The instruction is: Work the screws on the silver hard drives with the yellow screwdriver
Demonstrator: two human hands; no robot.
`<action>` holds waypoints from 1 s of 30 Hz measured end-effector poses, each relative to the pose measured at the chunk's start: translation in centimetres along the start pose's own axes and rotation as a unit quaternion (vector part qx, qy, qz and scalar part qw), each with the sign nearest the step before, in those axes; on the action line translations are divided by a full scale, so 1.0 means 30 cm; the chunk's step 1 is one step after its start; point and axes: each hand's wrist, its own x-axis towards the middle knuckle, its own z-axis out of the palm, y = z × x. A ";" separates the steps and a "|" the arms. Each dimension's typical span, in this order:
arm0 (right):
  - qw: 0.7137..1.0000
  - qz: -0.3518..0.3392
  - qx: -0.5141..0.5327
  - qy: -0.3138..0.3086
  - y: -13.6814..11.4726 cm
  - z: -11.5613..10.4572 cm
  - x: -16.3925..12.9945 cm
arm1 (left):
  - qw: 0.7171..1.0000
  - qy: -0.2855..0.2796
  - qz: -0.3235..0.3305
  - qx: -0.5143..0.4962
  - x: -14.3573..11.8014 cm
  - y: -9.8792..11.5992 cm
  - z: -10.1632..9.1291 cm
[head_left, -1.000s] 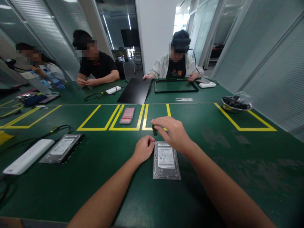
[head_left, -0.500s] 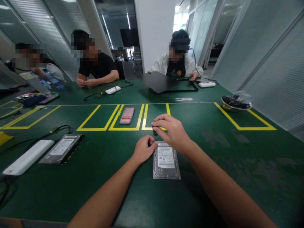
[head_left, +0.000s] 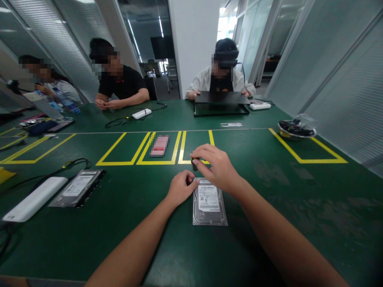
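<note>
Green tabletop point(head_left: 299, 223) carries the hard drive point(head_left: 210, 217), lying flat, its far end at the hands. It should be stiff, dense and slick, best gripped by its long sides. The right hand point(head_left: 217, 163) pinches a small screwdriver point(head_left: 194, 165) over the far-left corner; the left hand point(head_left: 181, 186) curls there, whether pinching anything I cannot tell.

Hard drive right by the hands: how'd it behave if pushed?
The hard drive looks like a metal-cased slab, so probably stiff and fairly heavy for its size. Lying flat on the smooth-looking table, it would likely slide rather than tip or roll.
</note>
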 end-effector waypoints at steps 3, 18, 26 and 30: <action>1.000 0.008 0.002 0.004 0.001 0.002 0.000 | 1.000 0.002 0.007 0.003 -0.001 0.000 0.000; 1.000 0.015 -0.009 -0.007 -0.008 -0.010 0.002 | 1.000 0.001 0.004 -0.023 -0.002 -0.008 0.002; 1.000 0.006 0.001 -0.003 -0.004 -0.006 0.005 | 1.000 0.001 0.003 -0.027 -0.001 -0.010 0.003; 1.000 0.007 0.000 0.001 -0.001 -0.004 0.004 | 0.999 0.000 0.003 -0.033 -0.002 -0.007 0.002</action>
